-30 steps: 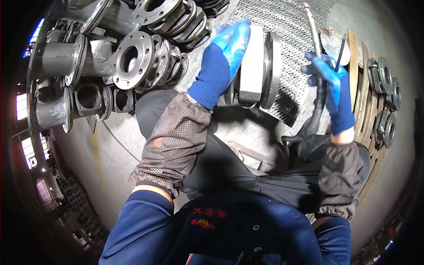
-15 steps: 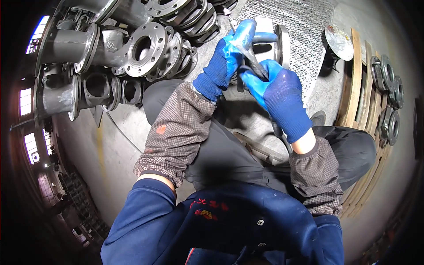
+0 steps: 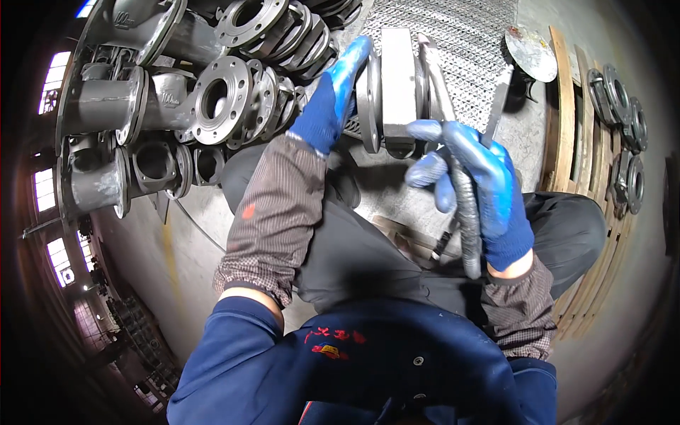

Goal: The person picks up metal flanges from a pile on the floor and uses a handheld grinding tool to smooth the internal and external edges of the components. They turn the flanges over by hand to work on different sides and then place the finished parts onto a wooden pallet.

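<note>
A grey cast valve body [image 3: 399, 92] stands on end ahead of me, a flange on each side and a brightly lit flat face between them. My left hand [image 3: 340, 81], in a blue coated glove, lies along its left flange with fingers stretched out. In my right hand [image 3: 482, 173], gloved alike, is a long rod-like tool [image 3: 464, 219] with a grey wrapped handle and a bare metal end pointing away beside the right flange. A flat metal blade [image 3: 500, 103] also sticks up from this hand; how it is held is hidden.
Several flanged pipe castings [image 3: 106, 103] are stacked at the left. A textured metal sheet [image 3: 453, 35] lies behind the valve body. At the right, a wooden pallet [image 3: 564, 127] carries ring-shaped flanges [image 3: 627, 120], near a round stool top [image 3: 531, 55]. A wooden piece [image 3: 407, 237] lies between my legs.
My hands have parted from close together above the casting. The left has moved down onto the left flange; the right has moved right and nearer with the tool, uncovering the valve body.
</note>
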`<state>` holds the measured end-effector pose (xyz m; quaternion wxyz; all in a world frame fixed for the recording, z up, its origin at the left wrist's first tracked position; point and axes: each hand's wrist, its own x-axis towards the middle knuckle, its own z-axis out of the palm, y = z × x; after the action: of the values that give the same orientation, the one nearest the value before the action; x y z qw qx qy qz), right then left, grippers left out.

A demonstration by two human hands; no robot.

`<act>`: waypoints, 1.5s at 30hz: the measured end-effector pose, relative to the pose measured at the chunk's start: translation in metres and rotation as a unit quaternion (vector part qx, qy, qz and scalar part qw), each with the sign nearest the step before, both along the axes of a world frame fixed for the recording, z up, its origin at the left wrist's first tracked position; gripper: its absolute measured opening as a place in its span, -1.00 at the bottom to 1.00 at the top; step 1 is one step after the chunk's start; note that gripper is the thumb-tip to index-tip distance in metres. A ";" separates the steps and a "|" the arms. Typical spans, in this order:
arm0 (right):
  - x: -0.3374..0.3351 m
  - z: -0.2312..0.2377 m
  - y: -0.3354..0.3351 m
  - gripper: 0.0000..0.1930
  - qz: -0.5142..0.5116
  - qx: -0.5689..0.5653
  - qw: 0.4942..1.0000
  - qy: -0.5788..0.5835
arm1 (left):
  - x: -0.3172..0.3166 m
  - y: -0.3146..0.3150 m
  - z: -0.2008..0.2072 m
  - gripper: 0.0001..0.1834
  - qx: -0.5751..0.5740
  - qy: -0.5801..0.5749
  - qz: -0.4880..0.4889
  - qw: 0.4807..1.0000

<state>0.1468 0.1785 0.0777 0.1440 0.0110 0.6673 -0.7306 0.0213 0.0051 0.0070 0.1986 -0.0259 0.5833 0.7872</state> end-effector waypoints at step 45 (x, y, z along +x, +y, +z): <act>0.031 -0.015 -0.040 -0.49 -0.102 -0.167 0.935 -0.296 | 0.044 0.000 -0.034 -0.64 -0.030 0.045 0.044 0.998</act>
<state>0.1773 0.1387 0.0628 0.2597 0.2707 0.4578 -0.8060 0.0649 0.0049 -0.0274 0.1363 -0.0217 0.6137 0.7774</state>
